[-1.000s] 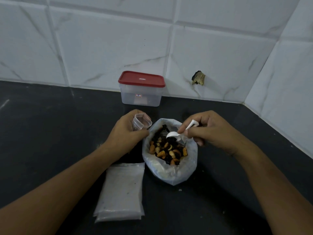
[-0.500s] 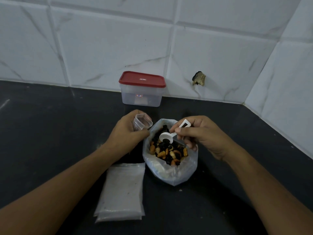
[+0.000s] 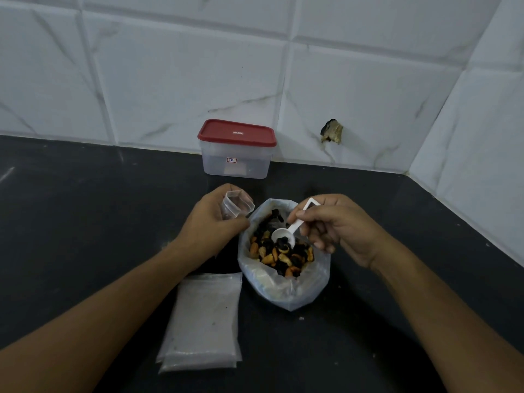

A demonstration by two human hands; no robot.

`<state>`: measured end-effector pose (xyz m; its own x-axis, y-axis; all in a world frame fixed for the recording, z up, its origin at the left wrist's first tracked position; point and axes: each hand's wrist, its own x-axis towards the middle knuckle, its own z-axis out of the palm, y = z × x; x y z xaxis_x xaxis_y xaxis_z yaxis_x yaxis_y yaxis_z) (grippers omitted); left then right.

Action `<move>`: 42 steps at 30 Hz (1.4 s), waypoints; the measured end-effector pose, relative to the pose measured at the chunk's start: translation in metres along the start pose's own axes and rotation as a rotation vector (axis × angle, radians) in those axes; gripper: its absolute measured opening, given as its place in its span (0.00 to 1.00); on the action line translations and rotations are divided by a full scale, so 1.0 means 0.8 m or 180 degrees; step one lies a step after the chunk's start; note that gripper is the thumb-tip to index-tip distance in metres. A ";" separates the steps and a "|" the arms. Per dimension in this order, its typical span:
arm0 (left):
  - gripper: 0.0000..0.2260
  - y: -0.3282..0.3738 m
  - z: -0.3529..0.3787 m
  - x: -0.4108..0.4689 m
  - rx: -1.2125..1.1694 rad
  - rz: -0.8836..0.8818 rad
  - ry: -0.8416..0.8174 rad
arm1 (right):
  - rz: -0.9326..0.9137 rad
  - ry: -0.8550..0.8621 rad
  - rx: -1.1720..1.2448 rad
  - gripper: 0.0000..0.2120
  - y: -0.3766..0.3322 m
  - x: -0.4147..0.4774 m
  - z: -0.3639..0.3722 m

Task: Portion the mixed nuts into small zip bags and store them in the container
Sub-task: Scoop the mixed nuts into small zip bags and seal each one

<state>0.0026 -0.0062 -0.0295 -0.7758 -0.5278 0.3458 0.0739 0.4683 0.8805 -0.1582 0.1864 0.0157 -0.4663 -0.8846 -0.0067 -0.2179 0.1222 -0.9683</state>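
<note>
A large clear plastic bag (image 3: pixel 286 290) stands open on the black counter, with mixed nuts (image 3: pixel 280 255) inside. My right hand (image 3: pixel 337 225) pinches a white plastic scoop (image 3: pixel 289 232) whose bowl dips into the nuts. Just left of the bag, my left hand (image 3: pixel 209 225) holds a small clear zip bag (image 3: pixel 236 204) upright with its mouth open. A stack of empty zip bags (image 3: pixel 202 321) lies flat near the front, below my left forearm. The clear container with a red lid (image 3: pixel 236 148), closed, stands at the back against the wall.
White marble-look tiles form the back wall and a side wall on the right. A damaged hole (image 3: pixel 331 131) marks the back wall. The dark counter (image 3: pixel 71 222) stretches left of the hands.
My right hand has tilted the scoop downward and pushed its bowl lower into the nuts. My left hand and the small bag have stayed in place.
</note>
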 end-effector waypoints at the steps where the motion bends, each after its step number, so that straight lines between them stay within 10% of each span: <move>1: 0.13 0.000 0.000 0.000 0.0008 0.0001 0.0000 | 0.0037 0.0049 0.0035 0.11 0.001 0.001 0.002; 18: 0.10 0.002 0.003 -0.001 0.0073 0.0171 -0.0064 | 0.0084 0.0566 0.1539 0.09 -0.005 0.002 0.004; 35: 0.11 0.001 0.005 0.000 -0.0075 0.0355 -0.0161 | -0.0746 0.0061 -0.0392 0.10 -0.007 -0.007 0.052; 42: 0.11 -0.002 0.005 0.001 -0.0144 0.0168 -0.0080 | -0.0611 0.0481 0.0727 0.10 -0.014 -0.005 0.037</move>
<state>-0.0003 -0.0047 -0.0323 -0.7856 -0.4848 0.3845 0.1431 0.4621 0.8752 -0.1286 0.1753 0.0189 -0.5611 -0.8028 0.2019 -0.1244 -0.1594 -0.9793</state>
